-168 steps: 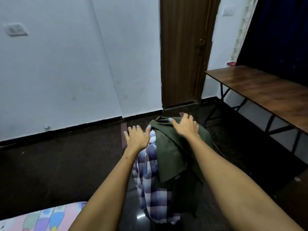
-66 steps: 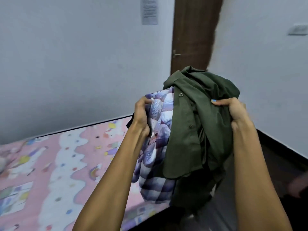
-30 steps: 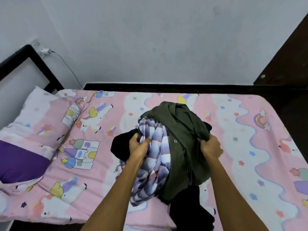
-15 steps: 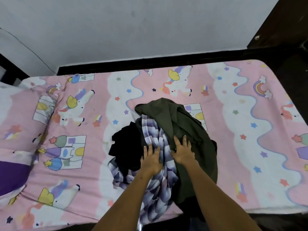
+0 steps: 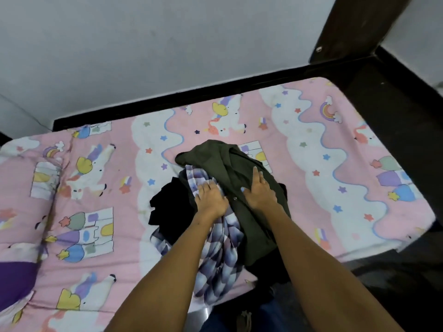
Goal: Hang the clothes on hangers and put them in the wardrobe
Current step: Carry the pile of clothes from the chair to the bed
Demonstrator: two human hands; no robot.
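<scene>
A heap of clothes lies on the bed with the pink patterned sheet. The olive green shirt is on top at the right, a purple and white checked shirt is under it in the middle, and a black garment sticks out at the left. My left hand rests flat on the checked shirt with straight fingers. My right hand lies flat on the green shirt, fingers extended. No hanger and no wardrobe are in view.
The bed's dark frame runs along a grey wall. A pillow lies at the left, with a purple cloth at the lower left. Dark floor lies to the right, and a dark brown door stands at the upper right.
I carried the bundle from the chair to the bed and set it down. Both hands let go of the cloth and now lie flat on the heap, slightly farther forward.
</scene>
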